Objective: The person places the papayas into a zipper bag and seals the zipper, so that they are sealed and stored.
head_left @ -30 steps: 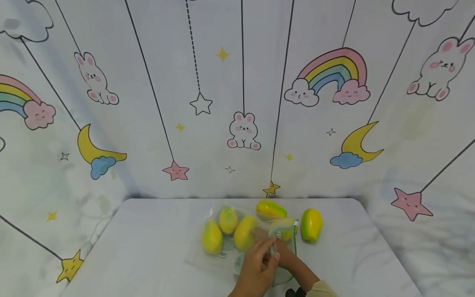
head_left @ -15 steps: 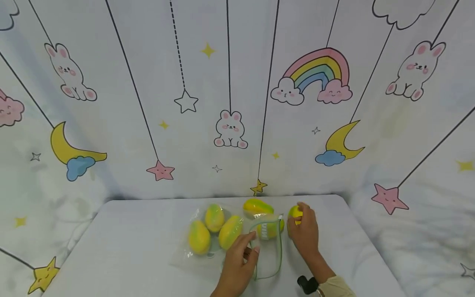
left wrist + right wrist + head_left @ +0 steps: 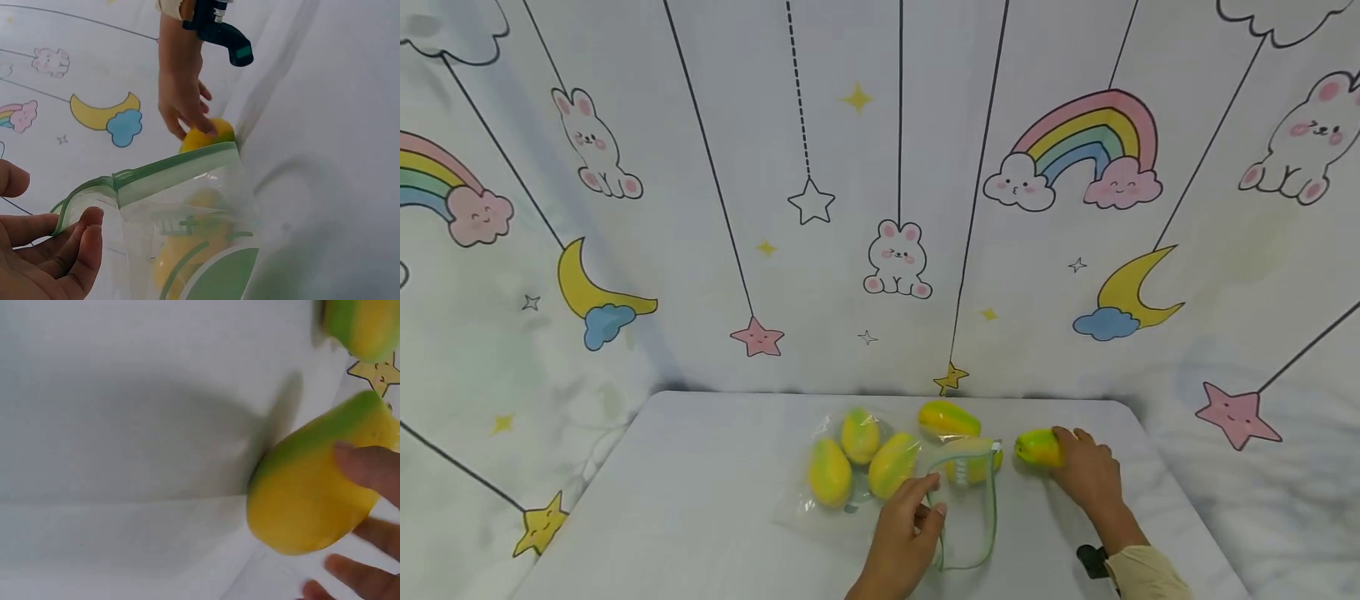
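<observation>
Fruit (image 3: pixel 1036 448), yellow and green, sits within the curled fingers (image 3: pixel 1068 443) of your right hand (image 3: pixel 1090 477) over the right of the tabletop (image 3: pixel 715 500) in the head view, your left hand (image 3: pixel 901 533) holding the clear bag (image 3: pixel 995 510); left wrist: your fingers pinch one edge of the bag's green rim (image 3: pixel 178 164); right wrist: your thumb (image 3: pixel 374 469) presses the fruit's side

Near the far right corner of the white table (image 3: pixel 700 500), a yellow fruit (image 3: pixel 1039 448) shades into green. The clear bag (image 3: pixel 140 250) has green trim; the white cloth (image 3: pixel 827 292) past the far edge bears rainbows.
</observation>
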Demonstrator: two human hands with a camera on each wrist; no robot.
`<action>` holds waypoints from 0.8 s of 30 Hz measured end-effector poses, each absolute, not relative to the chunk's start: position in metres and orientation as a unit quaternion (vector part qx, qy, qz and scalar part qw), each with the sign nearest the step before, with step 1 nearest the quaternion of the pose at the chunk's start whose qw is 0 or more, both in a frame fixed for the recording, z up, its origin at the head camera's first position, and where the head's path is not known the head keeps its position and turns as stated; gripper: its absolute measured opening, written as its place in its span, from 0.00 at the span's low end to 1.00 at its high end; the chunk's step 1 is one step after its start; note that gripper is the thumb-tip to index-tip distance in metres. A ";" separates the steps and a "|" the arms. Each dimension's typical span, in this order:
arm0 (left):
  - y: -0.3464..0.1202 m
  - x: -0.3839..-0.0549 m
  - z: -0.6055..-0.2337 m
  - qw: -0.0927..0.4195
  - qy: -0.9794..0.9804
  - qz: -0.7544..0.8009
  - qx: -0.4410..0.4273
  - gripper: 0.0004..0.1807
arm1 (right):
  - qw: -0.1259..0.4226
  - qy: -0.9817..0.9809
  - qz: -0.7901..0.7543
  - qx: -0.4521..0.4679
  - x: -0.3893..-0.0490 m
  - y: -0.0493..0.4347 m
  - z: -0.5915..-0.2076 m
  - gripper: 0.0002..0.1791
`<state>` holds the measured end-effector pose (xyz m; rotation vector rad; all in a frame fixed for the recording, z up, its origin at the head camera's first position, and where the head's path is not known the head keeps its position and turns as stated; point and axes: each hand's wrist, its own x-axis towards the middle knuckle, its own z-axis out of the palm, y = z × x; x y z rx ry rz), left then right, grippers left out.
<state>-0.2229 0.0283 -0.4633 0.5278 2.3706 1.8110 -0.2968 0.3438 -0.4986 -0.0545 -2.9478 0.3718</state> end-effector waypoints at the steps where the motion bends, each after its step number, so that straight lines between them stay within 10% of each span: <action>1: 0.029 -0.223 -0.463 0.060 0.783 0.595 0.170 0.23 | 0.100 -0.986 0.131 -0.020 -0.296 0.346 -0.501 0.29; 24: 0.035 -0.218 -0.471 0.064 0.793 0.584 0.163 0.23 | 0.129 -0.985 0.105 -0.043 -0.286 0.324 -0.525 0.47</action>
